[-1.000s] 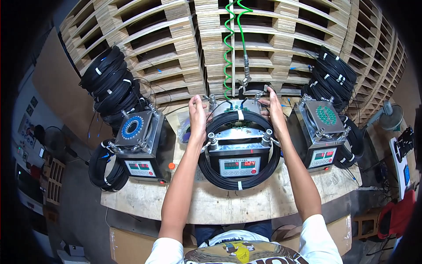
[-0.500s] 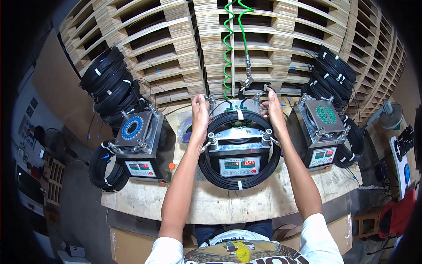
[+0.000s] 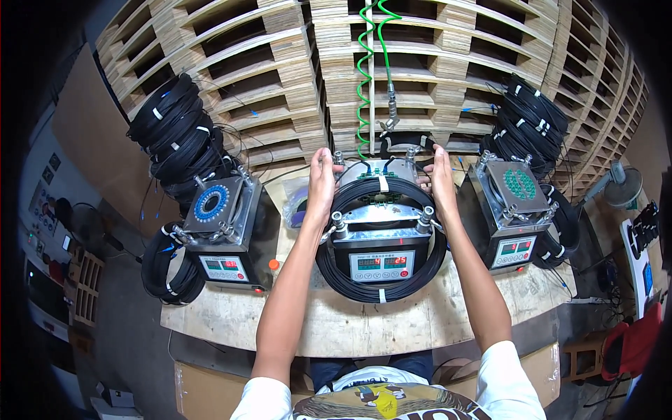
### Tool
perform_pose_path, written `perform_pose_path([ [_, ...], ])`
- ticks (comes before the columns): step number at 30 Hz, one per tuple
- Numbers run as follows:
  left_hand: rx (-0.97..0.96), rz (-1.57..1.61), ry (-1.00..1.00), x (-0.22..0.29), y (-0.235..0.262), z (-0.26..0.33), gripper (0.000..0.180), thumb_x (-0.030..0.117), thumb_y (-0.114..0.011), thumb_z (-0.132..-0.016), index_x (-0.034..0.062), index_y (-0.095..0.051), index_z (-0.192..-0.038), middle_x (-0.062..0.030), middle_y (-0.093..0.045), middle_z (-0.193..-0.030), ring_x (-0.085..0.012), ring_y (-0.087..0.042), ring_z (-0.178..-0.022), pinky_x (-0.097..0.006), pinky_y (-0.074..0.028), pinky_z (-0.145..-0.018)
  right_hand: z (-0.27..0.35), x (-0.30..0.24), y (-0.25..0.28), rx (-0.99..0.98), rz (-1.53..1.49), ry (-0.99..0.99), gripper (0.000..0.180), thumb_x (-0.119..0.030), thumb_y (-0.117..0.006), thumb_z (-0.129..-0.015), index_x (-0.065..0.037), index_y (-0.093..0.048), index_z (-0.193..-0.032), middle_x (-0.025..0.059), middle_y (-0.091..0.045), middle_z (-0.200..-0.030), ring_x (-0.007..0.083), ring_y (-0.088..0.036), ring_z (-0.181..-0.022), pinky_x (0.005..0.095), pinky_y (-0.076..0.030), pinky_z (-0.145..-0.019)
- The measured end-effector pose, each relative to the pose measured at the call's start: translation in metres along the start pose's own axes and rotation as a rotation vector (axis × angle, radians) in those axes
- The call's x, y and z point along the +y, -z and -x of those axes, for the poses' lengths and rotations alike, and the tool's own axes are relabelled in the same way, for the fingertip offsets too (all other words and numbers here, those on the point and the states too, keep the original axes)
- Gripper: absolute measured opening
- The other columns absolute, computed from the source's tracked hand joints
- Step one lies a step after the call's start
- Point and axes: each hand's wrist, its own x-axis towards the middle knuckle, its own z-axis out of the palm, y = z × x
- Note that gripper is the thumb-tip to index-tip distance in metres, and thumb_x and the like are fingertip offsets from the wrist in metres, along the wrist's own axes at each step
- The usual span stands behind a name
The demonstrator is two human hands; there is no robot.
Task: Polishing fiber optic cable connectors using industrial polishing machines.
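My left hand (image 3: 322, 187) is raised at the left side of the middle bench machine (image 3: 381, 241), fingers stretched and parted. Opposite it, my right hand (image 3: 440, 183) is held up by the machine's right side, its fingers also extended. Neither hand shows anything in it. A large coil of black cable (image 3: 353, 290) with white ties hangs around the machine's front, ringing its lit control panel (image 3: 382, 265). On top, a metal fixture (image 3: 396, 166) with green connectors sits behind the upper part of the coil. Metal clamp posts (image 3: 337, 220) stand at the corners.
Similar machines stand left (image 3: 217, 231) and right (image 3: 514, 217) on the wooden bench (image 3: 336, 329). Stacked black cable coils (image 3: 175, 129) rise behind the left one, more coils (image 3: 528, 119) behind the right. An air gun (image 3: 391, 115) hangs from a green coiled hose before wooden pallets (image 3: 273, 91).
My hands have shifted slightly, the right one a little outward from the machine. The hanging air gun has swung slightly left. Digits on the panels differ.
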Motion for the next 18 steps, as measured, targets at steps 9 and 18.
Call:
perform_pose_path([
  [9, 0.081, -0.009, 0.062, -0.008, 0.002, -0.003, 0.065, 0.062, -0.04, -0.103, 0.0115, -0.042, -0.143, -0.01, -0.057, -0.105, -0.0143, -0.059, -0.087, -0.032, -0.049, -0.081, -0.004, 0.002, -0.001, -0.097, 0.102, 0.106, 0.068, -0.064, -0.032, -0.103, -0.016, -0.045, -0.15, 0.0086, -0.058, -0.103, 0.0112, -0.055, -0.072, 0.0245, -0.045, -0.067],
  [18, 0.099, 0.06, -0.003, -0.006, 0.002, -0.004, 0.061, 0.056, -0.045, -0.104, 0.0067, -0.047, -0.139, -0.0082, -0.061, -0.097, -0.0127, -0.055, -0.074, -0.026, -0.048, -0.065, 0.0, -0.003, -0.005, -0.11, -0.003, 0.04, 0.064, -0.06, -0.032, -0.105, -0.016, -0.043, -0.151, 0.0065, -0.058, -0.104, 0.0101, -0.056, -0.074, 0.0233, -0.045, -0.066],
])
